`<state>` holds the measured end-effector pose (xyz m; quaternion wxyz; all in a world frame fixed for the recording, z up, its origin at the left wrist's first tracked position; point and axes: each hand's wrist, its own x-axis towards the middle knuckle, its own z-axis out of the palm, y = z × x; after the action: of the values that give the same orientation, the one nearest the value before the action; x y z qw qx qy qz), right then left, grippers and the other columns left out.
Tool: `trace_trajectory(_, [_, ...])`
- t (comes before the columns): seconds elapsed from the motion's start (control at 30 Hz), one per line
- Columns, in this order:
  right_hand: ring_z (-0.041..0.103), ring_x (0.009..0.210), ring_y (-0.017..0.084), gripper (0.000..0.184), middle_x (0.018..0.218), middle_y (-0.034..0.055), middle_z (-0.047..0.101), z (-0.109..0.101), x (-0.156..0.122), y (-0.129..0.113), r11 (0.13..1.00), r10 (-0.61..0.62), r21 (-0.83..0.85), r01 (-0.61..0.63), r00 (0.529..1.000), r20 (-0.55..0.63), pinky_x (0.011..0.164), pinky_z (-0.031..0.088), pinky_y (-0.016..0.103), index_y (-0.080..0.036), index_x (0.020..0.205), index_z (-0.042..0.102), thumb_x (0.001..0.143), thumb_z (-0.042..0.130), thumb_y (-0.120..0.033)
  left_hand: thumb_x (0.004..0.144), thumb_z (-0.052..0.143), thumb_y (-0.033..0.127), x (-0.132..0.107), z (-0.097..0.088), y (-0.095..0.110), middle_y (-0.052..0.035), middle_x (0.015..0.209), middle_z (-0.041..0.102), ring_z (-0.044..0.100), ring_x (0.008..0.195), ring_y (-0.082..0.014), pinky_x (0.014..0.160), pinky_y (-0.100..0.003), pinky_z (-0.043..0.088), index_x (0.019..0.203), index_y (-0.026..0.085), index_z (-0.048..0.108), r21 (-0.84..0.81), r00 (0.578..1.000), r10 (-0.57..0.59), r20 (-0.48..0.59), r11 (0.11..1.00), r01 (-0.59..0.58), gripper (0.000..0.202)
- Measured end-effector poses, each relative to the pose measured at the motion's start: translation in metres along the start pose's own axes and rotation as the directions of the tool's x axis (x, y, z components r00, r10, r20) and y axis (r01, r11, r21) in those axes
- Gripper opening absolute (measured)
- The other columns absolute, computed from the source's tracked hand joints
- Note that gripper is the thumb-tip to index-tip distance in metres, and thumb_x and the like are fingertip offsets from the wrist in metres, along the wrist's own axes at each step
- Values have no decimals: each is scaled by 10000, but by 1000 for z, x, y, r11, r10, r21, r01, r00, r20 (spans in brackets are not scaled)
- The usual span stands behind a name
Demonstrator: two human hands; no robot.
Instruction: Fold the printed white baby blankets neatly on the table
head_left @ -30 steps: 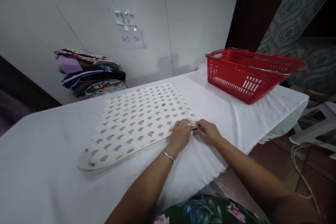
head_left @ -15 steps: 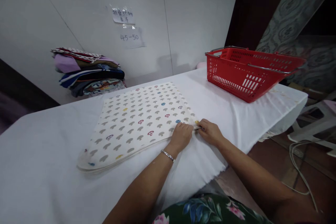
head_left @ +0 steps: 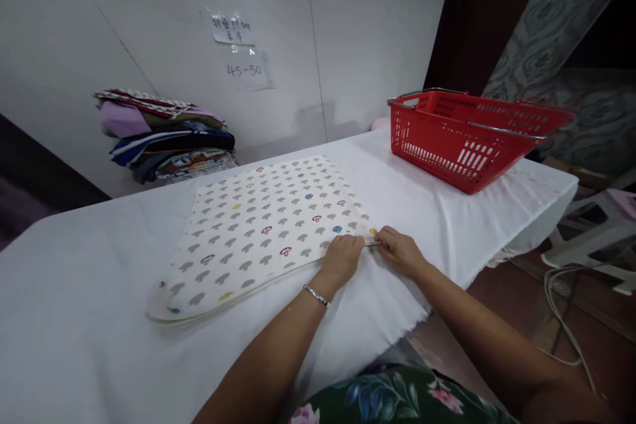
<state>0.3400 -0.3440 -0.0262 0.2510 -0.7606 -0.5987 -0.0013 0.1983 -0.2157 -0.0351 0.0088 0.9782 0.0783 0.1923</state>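
Note:
A folded cream cloth [head_left: 278,225] printed with grey and coloured mushrooms lies flat on the white-covered table [head_left: 119,364]. Layered edges show along its side closest to me. At that near edge, close to the right corner, my left hand [head_left: 344,257] is closed on the cloth, a silver bracelet at its wrist. Just beside it, my right hand [head_left: 399,250] pinches the near right corner. Fingertips of both hands are partly hidden by the backs of the hands and the cloth.
A red plastic basket [head_left: 442,146] with metal handles stands at the table's back right. Against the wall at back left is a stack of folded fabrics [head_left: 169,136]. Paper notes [head_left: 243,71] hang on the wall. A white stool [head_left: 591,225] and a cable [head_left: 559,318] are at right.
My right hand has shifted very slightly along the cloth's corner. My left hand keeps its grip, and the cloth lies as before.

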Motion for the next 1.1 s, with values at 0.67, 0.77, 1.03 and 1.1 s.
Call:
trace_trajectory(0.67, [496,681,119,146,859,2,539,0,-2,-1,993,41,109,-37,999,-34,618,363,227,-214,829,528,740,462,-120,827,450,88,-7,-8,-2,-31,854,599,526,828,-183,710,-326,411,895,194,561,23,996,-71,-44,997,72,168])
trace_trajectory(0.77, [486,668,120,130,828,-5,535,-1,-2,-1,991,63,123,-59,997,-33,621,356,230,-213,813,528,735,467,-129,833,450,88,-8,-7,-3,-34,886,602,529,842,-177,717,-320,415,897,194,562,28,997,-63,-51,998,64,167])
trace_trajectory(1.03, [488,671,127,141,817,-3,541,0,-1,0,984,92,157,-87,995,-25,626,360,236,-212,829,532,730,466,-137,850,472,139,-15,-13,-2,-48,1123,581,527,955,-192,780,-344,418,923,199,591,43,996,-89,-32,995,90,152])
trace_trajectory(1.1, [487,670,128,142,817,-2,541,1,-1,0,984,91,157,-86,996,-26,622,357,236,-212,830,532,728,467,-138,867,460,167,-15,-14,-2,-45,1114,587,527,943,-196,774,-346,416,912,201,600,54,994,-105,-23,993,106,151])
